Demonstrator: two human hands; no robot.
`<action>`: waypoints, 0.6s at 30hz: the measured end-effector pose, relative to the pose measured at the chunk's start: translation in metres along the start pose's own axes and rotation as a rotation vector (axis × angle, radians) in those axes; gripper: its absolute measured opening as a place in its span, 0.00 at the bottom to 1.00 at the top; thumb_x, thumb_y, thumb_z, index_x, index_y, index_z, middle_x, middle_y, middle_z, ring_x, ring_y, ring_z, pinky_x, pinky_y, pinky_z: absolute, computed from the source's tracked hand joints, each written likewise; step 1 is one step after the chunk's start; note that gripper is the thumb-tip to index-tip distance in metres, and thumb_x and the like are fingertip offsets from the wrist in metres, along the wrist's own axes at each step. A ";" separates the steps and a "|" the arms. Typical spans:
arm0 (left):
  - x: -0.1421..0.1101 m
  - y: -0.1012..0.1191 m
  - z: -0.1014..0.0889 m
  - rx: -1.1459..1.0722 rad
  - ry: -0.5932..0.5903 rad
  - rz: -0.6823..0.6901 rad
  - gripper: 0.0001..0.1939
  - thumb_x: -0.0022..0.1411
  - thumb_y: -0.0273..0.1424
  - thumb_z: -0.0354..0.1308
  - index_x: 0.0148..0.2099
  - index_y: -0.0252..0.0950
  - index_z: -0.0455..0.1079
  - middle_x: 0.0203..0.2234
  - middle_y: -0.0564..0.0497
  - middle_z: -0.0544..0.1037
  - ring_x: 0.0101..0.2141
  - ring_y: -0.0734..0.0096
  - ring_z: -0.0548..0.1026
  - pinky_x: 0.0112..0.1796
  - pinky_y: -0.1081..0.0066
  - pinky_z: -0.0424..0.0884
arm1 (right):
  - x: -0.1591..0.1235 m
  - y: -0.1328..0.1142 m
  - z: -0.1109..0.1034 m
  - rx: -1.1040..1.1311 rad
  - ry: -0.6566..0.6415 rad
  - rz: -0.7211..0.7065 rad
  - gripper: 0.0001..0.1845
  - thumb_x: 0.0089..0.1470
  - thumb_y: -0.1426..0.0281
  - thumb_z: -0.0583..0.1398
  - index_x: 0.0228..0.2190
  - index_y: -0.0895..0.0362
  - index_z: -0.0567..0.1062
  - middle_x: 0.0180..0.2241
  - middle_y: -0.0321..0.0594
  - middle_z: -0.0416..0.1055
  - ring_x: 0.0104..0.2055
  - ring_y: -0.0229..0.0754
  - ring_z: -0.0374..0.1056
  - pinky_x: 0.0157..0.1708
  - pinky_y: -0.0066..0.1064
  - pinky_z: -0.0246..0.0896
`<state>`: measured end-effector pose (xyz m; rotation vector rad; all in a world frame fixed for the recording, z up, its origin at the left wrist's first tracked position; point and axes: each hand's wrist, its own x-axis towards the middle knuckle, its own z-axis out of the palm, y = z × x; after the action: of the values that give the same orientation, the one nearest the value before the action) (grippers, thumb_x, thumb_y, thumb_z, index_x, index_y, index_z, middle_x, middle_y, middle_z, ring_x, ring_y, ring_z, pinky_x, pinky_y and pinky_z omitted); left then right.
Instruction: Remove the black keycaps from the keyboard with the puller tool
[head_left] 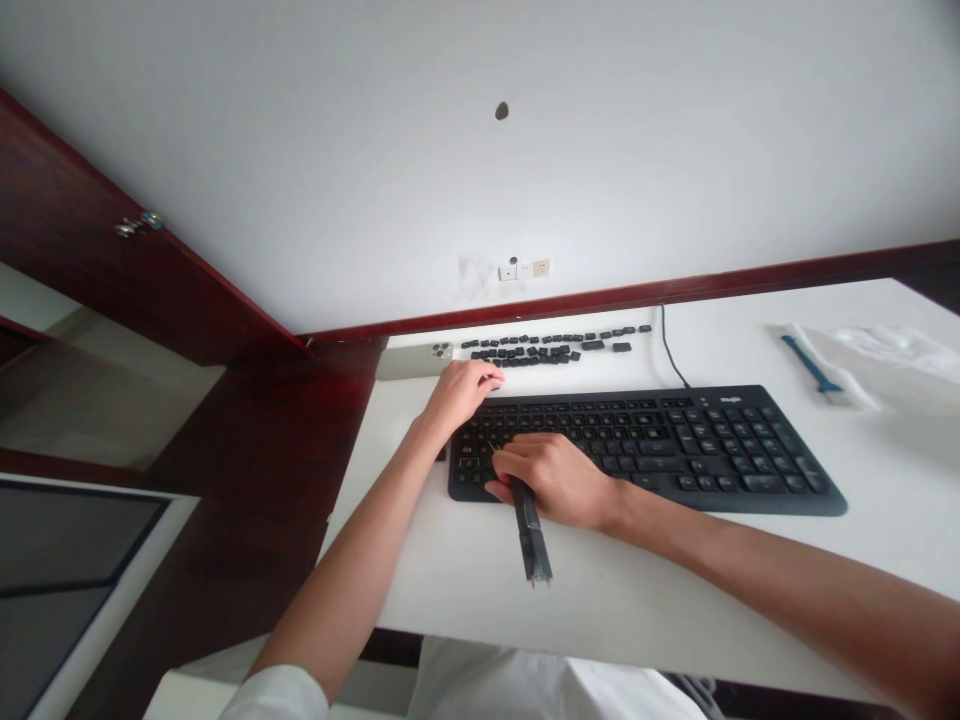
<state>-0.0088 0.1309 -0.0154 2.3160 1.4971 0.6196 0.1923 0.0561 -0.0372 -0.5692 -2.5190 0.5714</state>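
Note:
A black keyboard lies on a white desk. My right hand rests on the keyboard's left part, closed around a black tool; its thin tip points at the keys and its handle sticks out toward me. My left hand hovers at the keyboard's far left corner, with fingers curled together near a row of loose black keycaps. What those fingers pinch, if anything, is too small to see.
A phone lies face down left of the keycaps. The keyboard cable runs to the back edge. A blue-handled brush and clear plastic wrap lie at the right. Dark red wood panels stand to the left.

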 end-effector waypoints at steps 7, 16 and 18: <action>0.001 -0.010 -0.009 0.055 0.062 0.009 0.09 0.70 0.29 0.60 0.45 0.42 0.82 0.45 0.52 0.85 0.42 0.65 0.81 0.44 0.66 0.73 | 0.000 0.000 -0.001 0.017 -0.018 0.011 0.12 0.66 0.67 0.60 0.29 0.55 0.68 0.27 0.35 0.69 0.28 0.38 0.61 0.31 0.31 0.50; -0.001 -0.025 -0.025 0.049 -0.021 0.064 0.03 0.65 0.32 0.66 0.39 0.44 0.82 0.36 0.53 0.81 0.34 0.69 0.75 0.37 0.69 0.68 | 0.000 0.000 -0.001 -0.025 -0.027 -0.015 0.13 0.66 0.66 0.59 0.29 0.55 0.67 0.27 0.35 0.69 0.29 0.38 0.61 0.31 0.31 0.49; -0.001 -0.024 -0.021 0.060 -0.047 0.068 0.03 0.64 0.32 0.67 0.40 0.44 0.82 0.37 0.53 0.81 0.35 0.68 0.75 0.37 0.69 0.68 | -0.001 0.001 -0.001 -0.032 -0.025 -0.018 0.13 0.66 0.66 0.59 0.29 0.55 0.67 0.27 0.35 0.69 0.29 0.38 0.62 0.32 0.31 0.49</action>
<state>-0.0388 0.1403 -0.0094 2.4187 1.4405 0.5408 0.1935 0.0565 -0.0370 -0.5533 -2.5584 0.5352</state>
